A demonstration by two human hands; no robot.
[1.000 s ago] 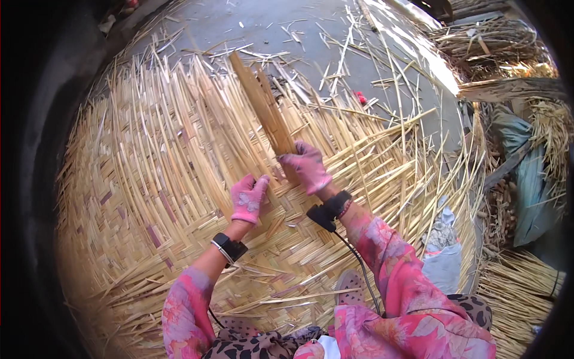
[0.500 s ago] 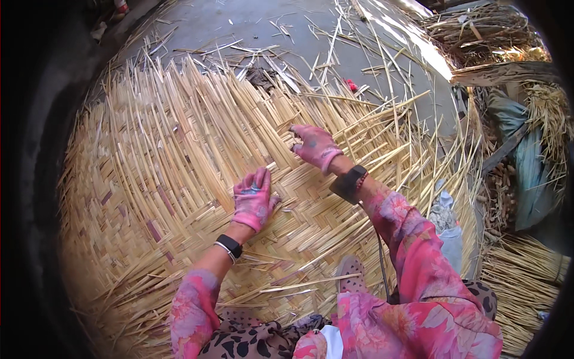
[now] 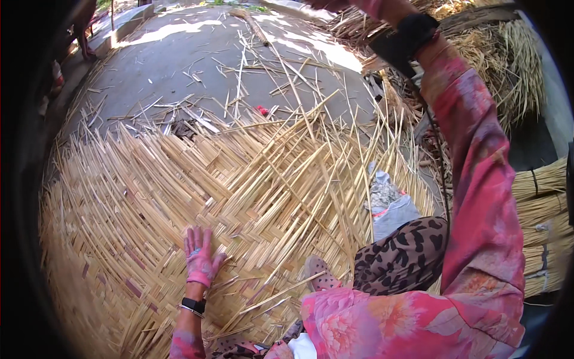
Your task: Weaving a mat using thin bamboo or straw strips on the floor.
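Note:
My left hand (image 3: 202, 257), in a pink glove, lies flat with fingers spread on a woven mat (image 3: 239, 233) of pale split reed strips. My right arm stretches far out to the upper right. At the top edge my right hand (image 3: 330, 3) is mostly cut off, so its fingers and anything in them cannot be made out. Long loose strip ends (image 3: 293, 179) fan out from the mat's right and far sides. Herringbone weave shows beside my left hand.
Grey ground (image 3: 173, 66) beyond the mat carries scattered strip scraps. A white plastic bag (image 3: 394, 215) sits at the mat's right edge. Tied reed bundles (image 3: 544, 227) lie at the far right, with dry stalks (image 3: 514, 66) heaped above. My shoe (image 3: 321, 274) rests on the mat.
My right hand has left the mat and swung out to the upper right. My left hand remains on the mat, its fingers more spread. The view has shifted to the right and farther out.

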